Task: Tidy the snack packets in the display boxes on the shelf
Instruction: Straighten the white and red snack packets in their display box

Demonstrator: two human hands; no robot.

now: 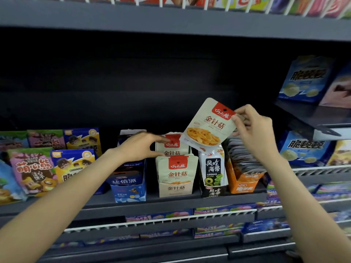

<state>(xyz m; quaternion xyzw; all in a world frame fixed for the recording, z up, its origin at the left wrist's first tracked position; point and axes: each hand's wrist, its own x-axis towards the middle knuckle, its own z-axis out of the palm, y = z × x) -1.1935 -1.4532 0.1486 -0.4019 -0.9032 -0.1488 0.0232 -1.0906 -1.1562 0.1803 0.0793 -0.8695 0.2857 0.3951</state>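
Observation:
My right hand [252, 130] pinches a beige snack packet with a red label [208, 124] by its right edge and holds it tilted in the air above the shelf. Below it stands a beige display box [175, 189] filled with upright packets of the same kind [176, 169]. My left hand [141, 146] reaches to the rear packets in that box [173, 147], fingers and thumb spread around them. Right of the beige box stand a black seaweed box [214, 190] and an orange box [244, 187] holding a leaning row of packets.
A blue display box [131, 192] stands left of the beige one under my left forearm. Larger snack bags [32, 171] fill the shelf's left end. Blue chip bags [302, 149] sit at the right. A dark shelf [171, 21] overhangs above; wire-fronted shelves [161, 220] lie below.

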